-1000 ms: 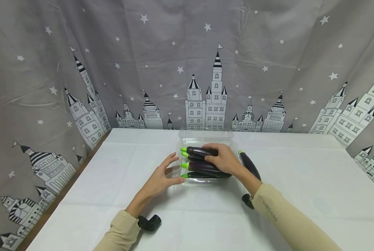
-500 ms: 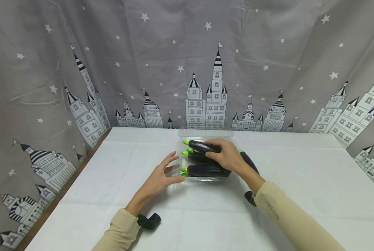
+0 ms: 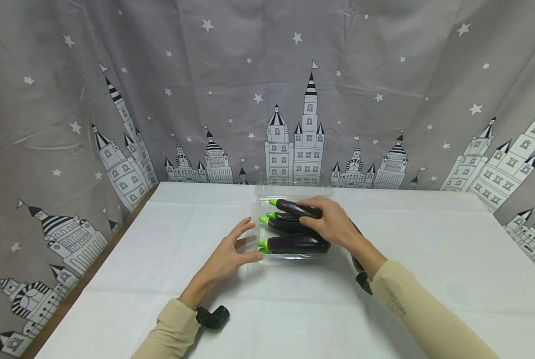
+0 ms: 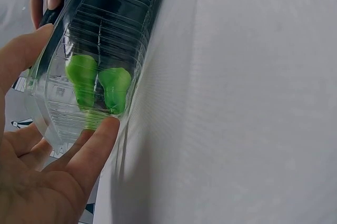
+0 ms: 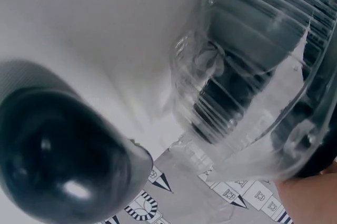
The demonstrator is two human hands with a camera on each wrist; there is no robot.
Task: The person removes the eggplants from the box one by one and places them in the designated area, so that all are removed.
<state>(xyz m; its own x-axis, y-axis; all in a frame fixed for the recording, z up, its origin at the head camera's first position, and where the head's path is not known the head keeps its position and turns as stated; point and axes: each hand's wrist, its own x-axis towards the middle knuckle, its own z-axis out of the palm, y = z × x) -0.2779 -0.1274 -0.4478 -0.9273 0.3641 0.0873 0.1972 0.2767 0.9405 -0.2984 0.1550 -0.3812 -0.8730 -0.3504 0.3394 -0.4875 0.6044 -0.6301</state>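
A clear plastic clamshell box [image 3: 294, 257] holds several dark purple eggplants with bright green stem ends. My right hand [image 3: 328, 222] grips one eggplant [image 3: 292, 206] at its right part, above the others near the box's back side. Another eggplant [image 3: 300, 243] lies along the front of the box, and a further eggplant [image 3: 283, 225] lies between. My left hand [image 3: 229, 257] is at the box's left end with its fingers spread; in the left wrist view fingertips [image 4: 111, 124] touch the clear wall. The right wrist view shows the box's other end.
One eggplant [image 5: 63, 155] lies outside the box on its right, mostly hidden under my right forearm in the head view. The clear lid [image 3: 294, 190] stands raised behind the box. A grey castle-print curtain [image 3: 231, 89] hangs behind the white-covered table [image 3: 429, 239].
My right hand has lifted the gripped eggplant and moved it back and to the right. The front eggplant has shifted slightly nearer the box's front wall. My left hand has stayed put.
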